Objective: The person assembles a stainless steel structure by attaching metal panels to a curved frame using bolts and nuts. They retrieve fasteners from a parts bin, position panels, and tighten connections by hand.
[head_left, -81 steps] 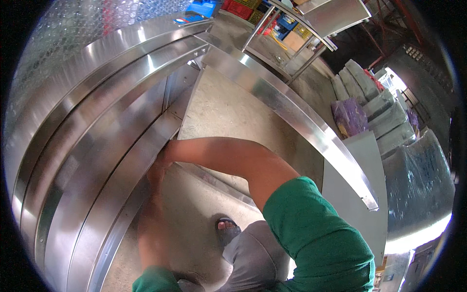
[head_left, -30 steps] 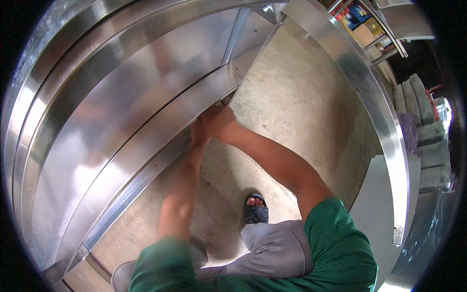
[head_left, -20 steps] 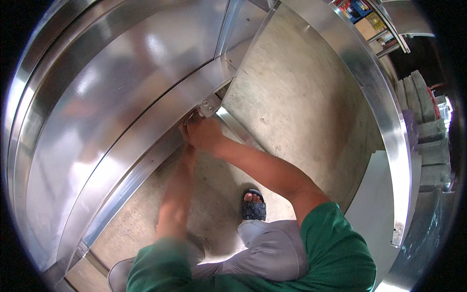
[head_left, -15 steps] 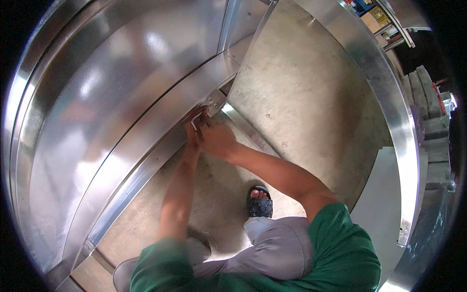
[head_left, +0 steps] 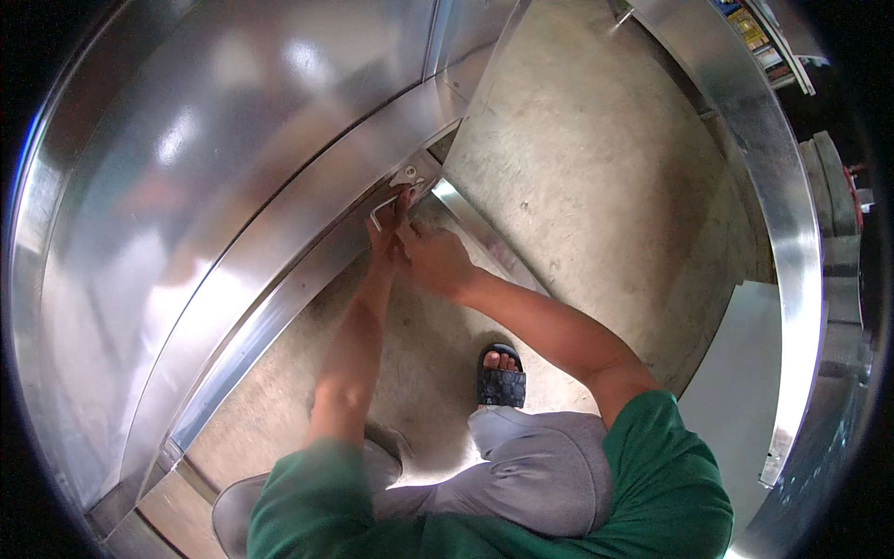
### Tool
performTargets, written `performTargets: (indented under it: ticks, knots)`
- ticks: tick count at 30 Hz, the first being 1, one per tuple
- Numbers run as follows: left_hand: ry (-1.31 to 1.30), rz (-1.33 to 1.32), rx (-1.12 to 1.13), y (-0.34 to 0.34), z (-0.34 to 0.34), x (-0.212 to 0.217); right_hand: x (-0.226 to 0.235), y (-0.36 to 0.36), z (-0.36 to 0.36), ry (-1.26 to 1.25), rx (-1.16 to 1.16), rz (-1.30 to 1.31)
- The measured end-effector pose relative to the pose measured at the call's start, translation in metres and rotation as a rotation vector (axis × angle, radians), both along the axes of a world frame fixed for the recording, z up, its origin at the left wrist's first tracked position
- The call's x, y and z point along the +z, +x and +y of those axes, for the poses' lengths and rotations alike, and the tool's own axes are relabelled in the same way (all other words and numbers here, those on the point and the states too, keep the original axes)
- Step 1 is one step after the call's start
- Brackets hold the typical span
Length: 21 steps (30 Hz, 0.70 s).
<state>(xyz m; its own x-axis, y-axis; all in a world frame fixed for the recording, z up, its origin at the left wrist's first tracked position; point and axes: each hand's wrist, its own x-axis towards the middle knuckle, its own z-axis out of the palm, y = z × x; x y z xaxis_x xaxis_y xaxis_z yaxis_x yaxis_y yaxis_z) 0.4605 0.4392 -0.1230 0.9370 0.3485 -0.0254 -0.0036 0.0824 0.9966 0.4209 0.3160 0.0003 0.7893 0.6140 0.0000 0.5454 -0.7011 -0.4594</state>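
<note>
A thin L-shaped metal rod, like a hex key (head_left: 377, 221), lies at the fingers of my left hand (head_left: 384, 238), which closes around it. Those fingers reach up to a small metal bracket with round fittings (head_left: 410, 173), at the corner where the steel panel's lower frame (head_left: 317, 265) meets a crossbar (head_left: 484, 233). Close beside it on the right, my right hand (head_left: 436, 261) is curled with its fingertips against or very near the left hand. Whatever its fingers hold, if anything, is hidden.
A large shiny steel panel (head_left: 233, 177) rises on the left. A curved-looking steel bar (head_left: 792, 279) runs down the right side, with a pale flat sheet (head_left: 736, 345) by it. My sandalled foot (head_left: 501, 377) stands on the concrete floor (head_left: 596, 168). Stocked shelves (head_left: 759, 37) are at the upper right.
The view has shifted slightly. My right hand has moved a little down and away from the bent rod, so more of the left fingers shows. The left hand stays at the bracket.
</note>
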Motion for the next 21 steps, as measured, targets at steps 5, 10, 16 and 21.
performTargets:
  ticks: [5, 10, 16, 21]
  knots:
    - [-0.042, -0.054, -0.021, 0.003, -0.001, -0.001, 0.002, 0.0, -0.004, 0.019, 0.024, 0.011]
    - [0.445, -0.23, 0.07, 0.004, 0.005, -0.012, 0.024, 0.03, -0.004, 0.174, 0.247, -0.398]
    - [0.862, -0.156, -0.06, 0.006, 0.003, -0.026, 0.045, 0.089, 0.019, -0.463, 0.765, -0.498]
    - [0.433, -0.207, -0.15, 0.014, 0.003, -0.025, 0.048, 0.107, 0.046, -0.695, 0.934, -0.468]
